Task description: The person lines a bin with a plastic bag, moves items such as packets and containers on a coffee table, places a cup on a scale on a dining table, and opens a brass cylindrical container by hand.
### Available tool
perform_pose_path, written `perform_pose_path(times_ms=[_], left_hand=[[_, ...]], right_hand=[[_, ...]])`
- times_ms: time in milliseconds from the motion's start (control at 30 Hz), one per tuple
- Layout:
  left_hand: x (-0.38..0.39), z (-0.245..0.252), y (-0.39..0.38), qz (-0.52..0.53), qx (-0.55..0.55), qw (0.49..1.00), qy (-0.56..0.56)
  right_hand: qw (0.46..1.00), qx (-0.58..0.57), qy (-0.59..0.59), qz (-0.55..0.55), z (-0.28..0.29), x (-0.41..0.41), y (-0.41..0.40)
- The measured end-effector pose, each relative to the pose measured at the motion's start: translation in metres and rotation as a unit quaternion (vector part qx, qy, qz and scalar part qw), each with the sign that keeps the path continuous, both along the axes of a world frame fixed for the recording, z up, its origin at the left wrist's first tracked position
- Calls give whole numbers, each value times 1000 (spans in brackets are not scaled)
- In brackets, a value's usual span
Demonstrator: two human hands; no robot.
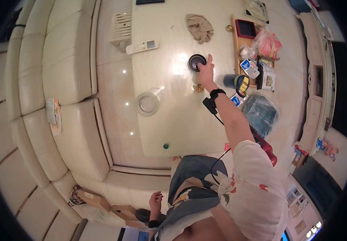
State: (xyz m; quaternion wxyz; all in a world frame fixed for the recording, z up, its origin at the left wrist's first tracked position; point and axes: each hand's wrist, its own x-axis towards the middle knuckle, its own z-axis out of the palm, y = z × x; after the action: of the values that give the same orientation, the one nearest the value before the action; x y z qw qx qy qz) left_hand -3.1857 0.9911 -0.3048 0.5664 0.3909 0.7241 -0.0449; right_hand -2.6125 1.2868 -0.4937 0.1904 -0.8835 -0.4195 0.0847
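My right hand reaches far over the pale table. Its thumb lies over the near right side of a black round dish or lid, while the index finger points past the rim; whether it grips is unclear. Just below the wrist sits a small brown round object. A dark blue tumbler with a yellow-green lid stands right of the wrist. My left hand hangs beside my body, away from the table, fingers loosely curled around nothing visible. A clear glass jar stands at the table's left side.
A crumpled beige cloth and a white remote control lie on the table. Packets and a red box fill a wooden tray at right. A green cap lies near the front edge; a cream sofa stands left.
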Motion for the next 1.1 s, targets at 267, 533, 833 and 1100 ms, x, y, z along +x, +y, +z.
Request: perform_pose_path(times_ms=[267, 533, 833, 1100], left_hand=[[2, -8, -7, -42, 21, 999, 8], [12, -21, 12, -46, 104, 993, -12], [32, -36, 58, -87, 180, 978, -60], [119, -73, 220, -202, 363, 895, -163]], right_hand=[[955, 97, 204, 192, 82, -48, 0], [905, -37, 62, 418, 189, -116, -7], [919, 63, 11, 388, 182, -176, 28], [943, -87, -30, 320, 173, -220, 30]])
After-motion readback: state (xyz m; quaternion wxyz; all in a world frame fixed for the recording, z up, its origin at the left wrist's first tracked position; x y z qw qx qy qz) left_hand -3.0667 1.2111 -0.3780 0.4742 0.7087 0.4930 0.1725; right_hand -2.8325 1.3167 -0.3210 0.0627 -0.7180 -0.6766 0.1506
